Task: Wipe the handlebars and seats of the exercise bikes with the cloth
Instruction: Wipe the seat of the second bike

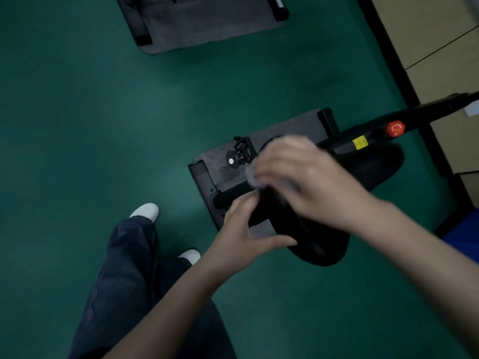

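Grey cloth (252,177) under the curled right hand (305,177); left hand (241,237) grips seat (311,239).

The dark green floor (77,112) carries two grey mats: one (293,125) at centre under the exercise bike (344,138), another (207,24) at top. Two white shoes (146,211) stand lower left.
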Demonstrator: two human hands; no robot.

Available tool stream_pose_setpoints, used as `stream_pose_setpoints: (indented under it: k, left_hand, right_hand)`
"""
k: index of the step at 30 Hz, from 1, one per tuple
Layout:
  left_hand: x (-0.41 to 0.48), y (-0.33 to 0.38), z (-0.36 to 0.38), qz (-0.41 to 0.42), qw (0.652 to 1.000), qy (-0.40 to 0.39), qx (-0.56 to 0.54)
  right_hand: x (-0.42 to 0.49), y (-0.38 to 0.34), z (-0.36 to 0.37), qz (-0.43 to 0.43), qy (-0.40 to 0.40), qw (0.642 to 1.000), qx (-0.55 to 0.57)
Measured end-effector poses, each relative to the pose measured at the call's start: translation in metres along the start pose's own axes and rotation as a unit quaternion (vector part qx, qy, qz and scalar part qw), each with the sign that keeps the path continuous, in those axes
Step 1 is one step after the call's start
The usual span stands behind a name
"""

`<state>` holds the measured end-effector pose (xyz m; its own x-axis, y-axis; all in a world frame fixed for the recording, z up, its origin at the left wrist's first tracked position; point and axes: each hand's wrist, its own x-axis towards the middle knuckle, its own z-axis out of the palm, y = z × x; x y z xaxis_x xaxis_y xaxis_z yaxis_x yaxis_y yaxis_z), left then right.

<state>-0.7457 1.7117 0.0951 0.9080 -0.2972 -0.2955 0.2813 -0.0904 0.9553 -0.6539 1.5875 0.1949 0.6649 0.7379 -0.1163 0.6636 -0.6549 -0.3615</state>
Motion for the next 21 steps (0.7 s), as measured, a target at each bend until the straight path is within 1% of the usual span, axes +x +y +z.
stream_pose_setpoints:
  k: [3, 4, 5, 7, 11, 14, 16, 18, 19, 21]
  left_hand:
    - [-0.001, 0.001, 0.002, 0.009, 1.0, 0.012, 0.002]
    - [-0.001, 0.001, 0.002, 0.011, 1.0, 0.016, 0.003]
    - [-0.002, 0.0, 0.003, 0.013, 1.0, 0.018, 0.004]
    - [-0.003, -0.002, 0.004, 0.014, 1.0, 0.024, 0.007]
    - [-0.004, -0.009, 0.002, 0.021, 0.999, 0.023, 0.027]
    - [-0.002, -0.009, -0.003, 0.047, 0.997, 0.019, 0.054]
    - [0.001, -0.007, -0.006, 0.06, 0.996, 0.021, 0.066]
    - [0.003, -0.004, -0.007, 0.062, 0.994, 0.014, 0.087]
    - [0.004, -0.003, -0.008, 0.059, 0.994, 0.006, 0.094]
    - [0.002, -0.001, -0.01, 0.05, 0.994, -0.014, 0.099]
  right_hand:
    - [0.042, 0.02, -0.013, 0.113, -0.029, 0.993, 0.028]
    - [0.047, 0.023, -0.013, 0.125, -0.04, 0.991, 0.029]
    - [0.046, 0.023, -0.012, 0.115, -0.046, 0.992, 0.02]
    - [0.032, 0.011, -0.009, 0.059, -0.057, 0.997, 0.003]
    - [-0.018, -0.012, -0.002, -0.046, -0.058, 0.997, 0.026]
    - [-0.028, -0.012, -0.001, -0.055, -0.041, 0.997, 0.036]
    - [-0.011, -0.01, -0.005, -0.019, -0.047, 0.998, 0.026]
    - [0.019, -0.005, -0.008, 0.043, -0.073, 0.996, 0.009]
    - [0.035, -0.001, -0.01, 0.082, -0.09, 0.992, 0.013]
    - [0.061, 0.012, -0.014, 0.181, -0.132, 0.974, 0.038]
